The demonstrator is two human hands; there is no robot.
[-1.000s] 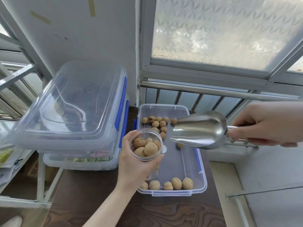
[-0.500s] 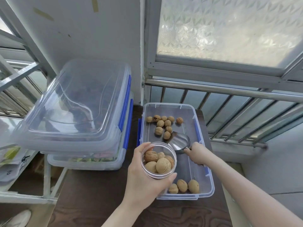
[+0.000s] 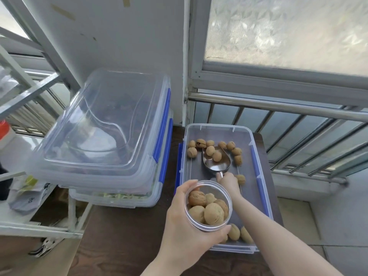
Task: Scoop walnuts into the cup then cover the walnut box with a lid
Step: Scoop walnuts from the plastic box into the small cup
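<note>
Stacked boxes [image 3: 111, 136], clear with blue clips, stand at the left on the table [image 3: 119, 246]; the topmost clear cover, domed, may be the lid for the task, though that cannot be told. Left hand [image 3: 185, 230]: fingers wrapped round the cup [image 3: 209, 206], held upright over the near left corner of the walnut box [image 3: 260, 176]; cup clear, round, more than half full of walnuts. Right hand [image 3: 229, 184]: inside the box, closed on the handle of the scoop [image 3: 216, 159], just beyond the cup. Scoop: polished metal, long axis running away from the person, mouth toward the far wall, two walnuts lying in it. Loose walnuts [image 3: 231, 145]: tan, wrinkled, one cracked dark, clustered in an arc around the scoop's mouth at the far end; a few more at the near end, one beside the right hand. Judgement: the load lies straight ahead of the right hand, so the coming lift calls for drawing the scoop back toward the cup, which waits just near it on the left.
</note>
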